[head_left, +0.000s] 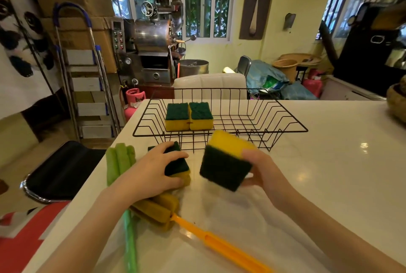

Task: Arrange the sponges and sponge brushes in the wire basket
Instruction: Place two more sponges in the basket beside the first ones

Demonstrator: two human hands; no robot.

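Note:
A black wire basket (283, 119) stands on the white counter, with two yellow-and-green sponges (189, 116) side by side in its left part. My right hand (261, 171) holds another such sponge (226, 163) tilted in the air just in front of the basket. My left hand (151, 171) rests over a sponge (178, 165) lying on the counter, fingers curled around it. A yellow sponge brush with an orange handle (215, 242) and a green sponge brush (119, 160) lie under and beside my left forearm.
The white counter (329, 184) stretches to the right of the basket. A brown bowl-like object (397, 101) sits at its far right edge. A black stool (63, 171) stands to the left of the counter, and a white chair back (211, 84) rises behind the basket.

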